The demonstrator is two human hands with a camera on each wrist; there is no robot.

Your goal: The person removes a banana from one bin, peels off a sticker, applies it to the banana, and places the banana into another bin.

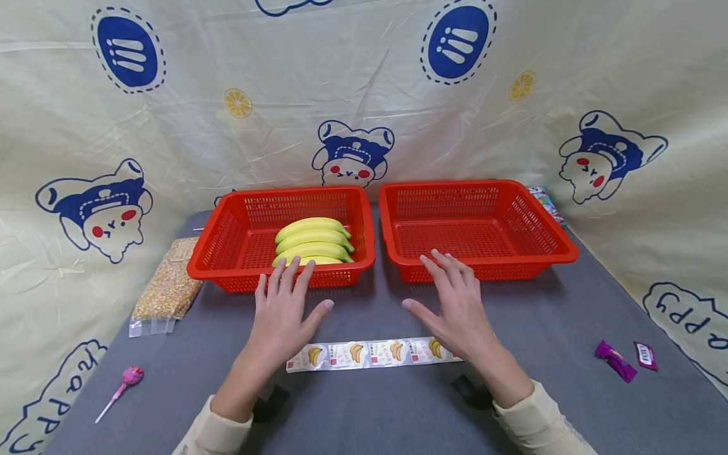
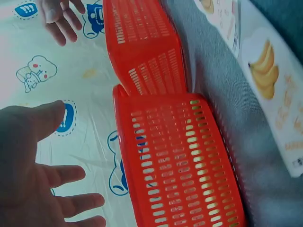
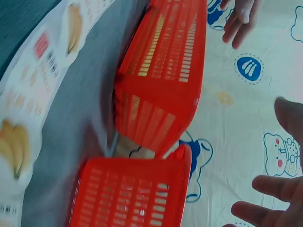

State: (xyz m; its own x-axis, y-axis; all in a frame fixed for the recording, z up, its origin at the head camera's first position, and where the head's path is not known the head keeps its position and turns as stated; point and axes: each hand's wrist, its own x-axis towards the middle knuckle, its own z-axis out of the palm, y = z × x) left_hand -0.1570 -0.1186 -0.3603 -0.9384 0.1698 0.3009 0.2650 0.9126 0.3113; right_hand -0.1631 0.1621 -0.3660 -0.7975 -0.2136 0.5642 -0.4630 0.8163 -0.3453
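Observation:
My left hand (image 1: 282, 319) is spread with its fingers straight and holds nothing. In the head view its fingertips overlap the front rim of the left red basket (image 1: 222, 276), where several yellow-green bananas (image 1: 315, 239) lie side by side toward the right. My right hand (image 1: 457, 309), likewise spread and holding nothing, overlaps the front of the right red basket (image 1: 529, 264), which has nothing inside. Below and between the hands, a flat strip of white packets (image 1: 364, 354) printed with bananas lies across the grey table; the right hand and wrist cover its right end.
A clear bag of yellow kernels (image 1: 170, 278) lies left of the baskets, with a pink lollipop (image 1: 127, 381) nearer me. At the right are a purple wrapped sweet (image 1: 616, 361) and a small purple packet (image 1: 645, 356). A colourful packet (image 1: 547, 205) shows behind the right basket.

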